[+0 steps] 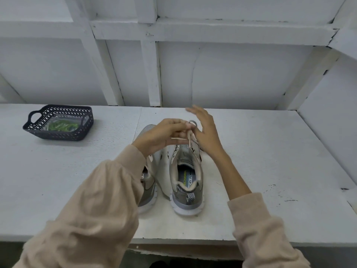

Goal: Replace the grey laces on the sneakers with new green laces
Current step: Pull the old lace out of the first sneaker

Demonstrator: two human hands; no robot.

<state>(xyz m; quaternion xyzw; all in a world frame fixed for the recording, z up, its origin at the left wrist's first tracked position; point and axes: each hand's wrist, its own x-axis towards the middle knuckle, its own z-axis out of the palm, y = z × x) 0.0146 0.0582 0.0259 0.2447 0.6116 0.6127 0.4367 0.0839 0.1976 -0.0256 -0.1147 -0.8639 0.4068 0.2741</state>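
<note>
left hand [161, 136] pinches lace [189, 140], sneakers [181, 201] near edge

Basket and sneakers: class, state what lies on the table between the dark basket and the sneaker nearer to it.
Nothing. In the head view the white table between the dark basket and the nearer sneaker is bare.

the left sleeve [92, 209] and right sleeve [260, 235] are loose, fuzzy beige fabric, the right ending mid-forearm. the left hand [160, 136] and right hand [204, 130] are bare.
</note>
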